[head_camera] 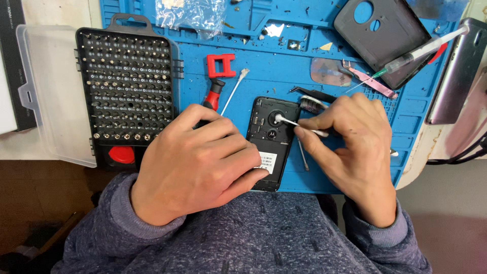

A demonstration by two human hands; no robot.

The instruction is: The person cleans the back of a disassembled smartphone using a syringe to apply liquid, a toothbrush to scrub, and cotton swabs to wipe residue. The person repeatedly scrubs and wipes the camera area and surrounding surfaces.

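A small black phone (271,137) with its back cover off lies on a blue work mat (284,66). My left hand (195,162) rests over the phone's lower left side, thumb pressed near its white label, holding it down. My right hand (352,147) pinches a white cotton swab (297,123), whose tip touches the round camera area on the phone's upper part. A black toothbrush head (312,104) lies just above my right fingers.
An open black case of screwdriver bits (127,86) sits left, with a red-handled screwdriver (215,94) and a spare swab (234,89) beside it. A dark phone back cover (388,38), a syringe (426,48), pink tweezers (370,81), a plastic bag (190,15) and a grey device (459,71) lie at back right.
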